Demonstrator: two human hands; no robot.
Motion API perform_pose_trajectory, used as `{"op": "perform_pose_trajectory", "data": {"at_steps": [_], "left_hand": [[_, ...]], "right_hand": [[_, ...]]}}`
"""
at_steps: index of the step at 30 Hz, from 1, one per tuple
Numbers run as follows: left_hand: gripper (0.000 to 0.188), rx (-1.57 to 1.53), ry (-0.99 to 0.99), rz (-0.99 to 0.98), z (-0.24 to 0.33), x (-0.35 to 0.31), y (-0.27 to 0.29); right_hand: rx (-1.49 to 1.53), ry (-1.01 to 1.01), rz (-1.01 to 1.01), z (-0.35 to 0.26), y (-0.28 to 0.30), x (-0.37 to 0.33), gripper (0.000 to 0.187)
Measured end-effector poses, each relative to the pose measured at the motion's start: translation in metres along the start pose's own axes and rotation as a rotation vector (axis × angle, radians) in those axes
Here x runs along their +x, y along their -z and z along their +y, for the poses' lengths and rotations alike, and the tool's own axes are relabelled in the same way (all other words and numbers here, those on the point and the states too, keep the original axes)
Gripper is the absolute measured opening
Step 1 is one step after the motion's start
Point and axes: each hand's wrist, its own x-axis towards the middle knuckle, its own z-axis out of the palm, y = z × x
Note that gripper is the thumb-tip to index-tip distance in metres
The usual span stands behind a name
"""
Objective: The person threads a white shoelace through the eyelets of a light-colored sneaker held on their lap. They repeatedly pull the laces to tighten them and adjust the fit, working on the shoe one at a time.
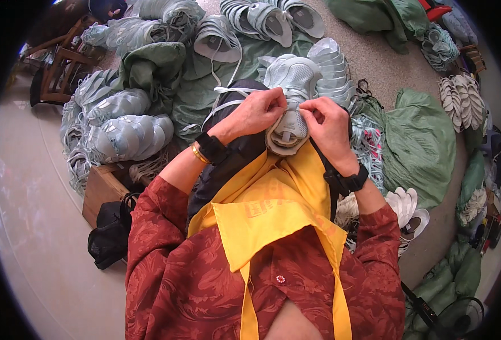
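A pale blue-grey shoe upper (292,73) rests on my lap, its toe pointing away from me and its heel opening toward me. My left hand (263,111) is closed in a pinch at the left edge of the lacing area, on a shoelace. On the opposite edge my right hand (327,123) pinches too, thumb against forefinger, with the lace end mostly hidden by the fingers. Loose white lace (225,90) trails behind my left hand, over my dark trouser leg. A yellow apron (262,221) lies below the shoe upper.
Stacks of nested shoe uppers (128,137) lie to the left, with more stacks (267,20) at the far side. Green cloth sacks (417,144) sit on the right beside a bundle of pale laces (366,141). A wooden box (106,192) and a black bag (107,241) stand at my left.
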Motion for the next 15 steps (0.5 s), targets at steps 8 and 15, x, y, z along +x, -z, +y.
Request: {"op": "perform_pose_trajectory", "data": {"at_steps": [8, 15], "left_hand": [[0.008, -0.023, 0.105, 0.11, 0.0, 0.003, -0.012], [0.013, 0.018, 0.132, 0.116, 0.003, 0.005, -0.011]], "right_hand": [[0.069, -0.22, -0.059, 0.01, -0.005, 0.006, 0.01], [0.068, -0.207, -0.067, 0.012, -0.006, 0.007, 0.01]]}}
